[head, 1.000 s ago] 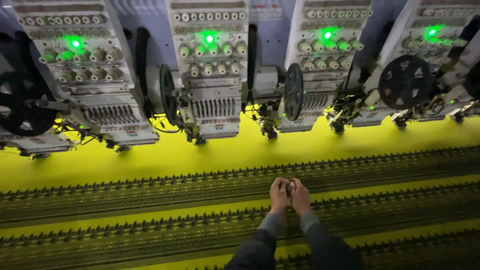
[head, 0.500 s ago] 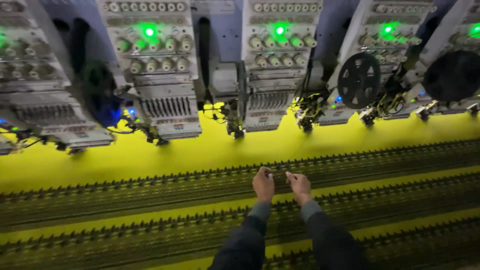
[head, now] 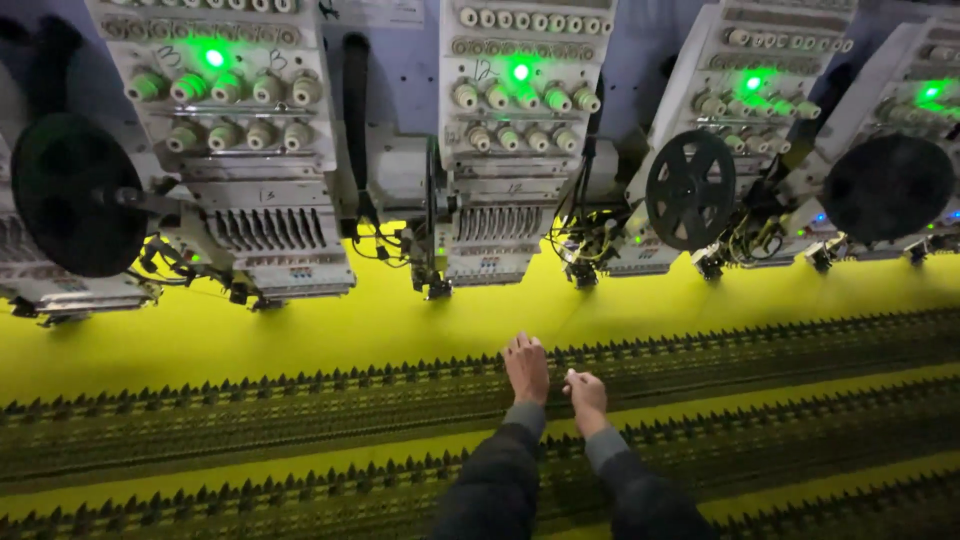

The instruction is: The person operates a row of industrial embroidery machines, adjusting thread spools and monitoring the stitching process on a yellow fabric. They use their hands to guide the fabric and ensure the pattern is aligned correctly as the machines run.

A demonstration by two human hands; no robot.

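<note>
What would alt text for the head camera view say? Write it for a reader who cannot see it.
Two bare hands, the left hand flat and the right hand pinching something small and pale, rest on dark embroidered bands across bright yellow fabric. Above it runs a row of embroidery machine heads with green lights and black reels.

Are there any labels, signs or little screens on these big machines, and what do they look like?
No screens or packages show.
Green indicator lights: one glowing round lamp near the top of each white embroidery head.
Handwritten marks: small dark scribbles on the head panels, beside the knobs.
Paper sheet: pale rectangle, top edge, between the heads.
</note>
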